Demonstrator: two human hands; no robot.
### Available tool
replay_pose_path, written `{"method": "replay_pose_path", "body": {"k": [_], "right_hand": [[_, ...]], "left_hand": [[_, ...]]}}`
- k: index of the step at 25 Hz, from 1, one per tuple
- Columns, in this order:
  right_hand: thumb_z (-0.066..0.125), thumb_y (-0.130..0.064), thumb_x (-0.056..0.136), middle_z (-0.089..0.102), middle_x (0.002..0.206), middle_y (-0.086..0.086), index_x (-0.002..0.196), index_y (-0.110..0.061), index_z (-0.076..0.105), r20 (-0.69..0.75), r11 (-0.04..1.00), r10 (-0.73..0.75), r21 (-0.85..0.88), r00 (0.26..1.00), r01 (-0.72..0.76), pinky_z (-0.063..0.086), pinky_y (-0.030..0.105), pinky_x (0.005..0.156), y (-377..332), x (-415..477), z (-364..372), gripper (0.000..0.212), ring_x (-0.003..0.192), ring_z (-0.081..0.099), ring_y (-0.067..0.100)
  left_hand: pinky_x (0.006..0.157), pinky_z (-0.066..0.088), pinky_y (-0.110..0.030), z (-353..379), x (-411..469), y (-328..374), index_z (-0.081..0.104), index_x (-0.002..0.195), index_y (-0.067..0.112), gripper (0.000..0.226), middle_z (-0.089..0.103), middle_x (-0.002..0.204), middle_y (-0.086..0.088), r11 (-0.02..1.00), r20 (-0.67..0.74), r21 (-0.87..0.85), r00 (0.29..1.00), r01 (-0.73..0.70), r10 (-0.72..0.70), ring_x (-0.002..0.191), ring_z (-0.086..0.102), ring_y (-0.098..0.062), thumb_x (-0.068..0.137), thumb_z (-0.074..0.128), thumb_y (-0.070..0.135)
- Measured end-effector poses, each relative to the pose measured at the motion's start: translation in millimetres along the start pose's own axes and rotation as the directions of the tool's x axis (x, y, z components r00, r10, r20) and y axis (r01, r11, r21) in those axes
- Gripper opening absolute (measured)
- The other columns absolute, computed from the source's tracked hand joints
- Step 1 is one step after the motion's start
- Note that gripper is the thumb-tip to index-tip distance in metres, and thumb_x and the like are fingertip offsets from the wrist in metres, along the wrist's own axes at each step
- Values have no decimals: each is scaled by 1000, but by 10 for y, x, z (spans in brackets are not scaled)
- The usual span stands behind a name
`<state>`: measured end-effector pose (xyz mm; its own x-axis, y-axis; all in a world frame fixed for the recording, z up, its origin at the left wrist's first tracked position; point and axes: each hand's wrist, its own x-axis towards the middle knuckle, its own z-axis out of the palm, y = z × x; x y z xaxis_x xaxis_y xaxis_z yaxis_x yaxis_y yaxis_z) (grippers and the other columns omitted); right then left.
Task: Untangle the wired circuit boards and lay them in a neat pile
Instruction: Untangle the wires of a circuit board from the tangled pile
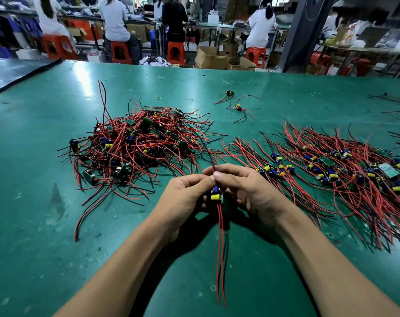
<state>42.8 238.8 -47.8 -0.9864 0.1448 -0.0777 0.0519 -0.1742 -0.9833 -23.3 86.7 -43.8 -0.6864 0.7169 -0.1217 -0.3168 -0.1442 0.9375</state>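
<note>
- My left hand [183, 197] and right hand [251, 191] meet over the near middle of the glossy green table mat [45, 225], thumbs uppermost.
- Between them is one small wired circuit board [216, 196], carrying a yellow cylindrical capacitor and a blue part, lifted just off the mat.
- Left fingers curl round the board's side. Thumb and forefinger close in at its top edge.
- Right thumb and forefinger pinch the upper wires [213, 167], one red and one black, just above the board. The red one loops away to the right.
- Two long red leads [220, 248] hang from the board's lower end, straight and side by side, running toward me between my forearms.
- Left of my hands, beyond them: a tangled heap of boards and red and black wires [137, 145], with strands straying out on all sides.
- Right of my hands: the sorted spread of boards [345, 172], with boards lined along the middle and wires fanned roughly parallel. Its nearest wires lie just beside my right hand.
- Farther back on the mat are two loose boards, one [230, 93] behind the other [238, 108], well apart from both piles.
- A small yellow rubber band [158, 97] lies behind the heap.
- Beyond the table edge: orange-red plastic stools [120, 52], brown cardboard boxes [211, 58], and people seated [114, 19] with backs turned at another bench.
</note>
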Motion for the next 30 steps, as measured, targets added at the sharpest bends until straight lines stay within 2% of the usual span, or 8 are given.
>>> {"method": "replay_pose_path", "body": {"k": [4,6,8,10,17,20,23,30], "right_hand": [[82,-33,76,64,86,10,92,-15,74,-98,999,-25,-45,995,20,31,46,84,9,-14,9,25,89,47,29],[82,-32,78,55,74,10,83,-16,70,-125,999,-25,-39,992,21,34,40,69,-2,-11,18,21,71,44,26],[81,-31,80,44,58,3,73,-20,65,-173,998,-16,-57,985,6,23,28,50,-18,-4,42,21,49,34,15],[80,-30,80,39,51,-1,68,-21,61,-226,1000,26,2,974,-26,18,19,41,-6,20,59,24,39,28,10],[71,-14,87,30,56,-2,76,-13,54,-450,978,30,196,892,66,20,16,33,-22,121,-6,20,37,24,5],[65,-19,92,28,55,-5,76,-11,55,-420,941,92,334,903,60,19,16,31,-54,127,6,21,35,24,3],[63,-25,93,33,53,-6,68,-11,54,-364,871,207,490,908,-2,20,15,30,-99,116,-1,30,33,25,3],[70,-21,75,28,54,-6,63,-12,51,-370,784,192,615,909,84,18,15,31,-197,76,-48,24,31,22,3]], "left_hand": [[60,44,-26,16,-18,-16,74,70,11,19,61,63,-4,996,0,85,1000,-22,22,57,53,-15,87,66,12],[61,42,-27,17,-14,-10,72,70,10,22,60,64,-4,992,-14,120,999,-39,41,58,50,-16,90,64,8],[59,44,-24,16,-5,0,71,71,9,21,62,63,-3,988,-32,143,997,-59,65,57,51,-14,91,63,8],[61,44,-26,22,3,-1,71,73,8,19,62,64,-4,985,-37,158,996,-71,78,59,52,-16,91,64,9],[59,45,-25,51,-2,-15,73,71,9,19,59,67,-12,976,30,213,999,-51,46,63,52,-23,88,66,6],[58,45,-26,36,-5,-20,74,70,10,19,60,67,-12,975,30,216,999,-48,43,65,54,-25,87,67,7],[53,47,-19,51,-20,-23,73,69,8,20,61,63,-8,972,76,229,997,-50,34,55,56,-18,87,66,5],[50,46,-16,40,-28,3,74,68,9,21,63,61,-5,974,69,222,997,-39,24,50,56,-11,87,67,6]]}}
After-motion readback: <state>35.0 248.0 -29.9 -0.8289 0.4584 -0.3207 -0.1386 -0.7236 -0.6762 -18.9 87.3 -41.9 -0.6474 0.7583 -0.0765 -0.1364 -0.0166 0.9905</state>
